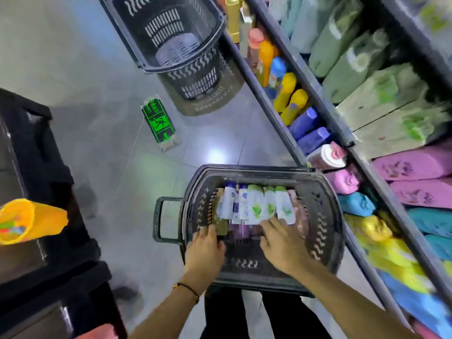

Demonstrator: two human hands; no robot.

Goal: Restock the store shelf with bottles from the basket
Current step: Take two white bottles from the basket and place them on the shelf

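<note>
A dark plastic basket [325,216] stands on the floor in front of me, beside the shelf. Inside it lie several white bottles [254,206] with green or purple caps, side by side, with purple bottles underneath. My left hand [205,248] reaches into the basket's left side, fingers down among the bottles. My right hand [281,243] is inside the basket, its fingertips on the lower ends of the white bottles. Whether either hand grips a bottle is not clear. The store shelf [288,123] runs along the right, stocked with coloured bottles.
A second, empty dark basket [171,35] sits further ahead on the grey tiled floor. A green floor sticker [159,123] lies between the baskets. A black unit [36,192] with an orange cup [29,221] stands at the left. My legs are below the basket.
</note>
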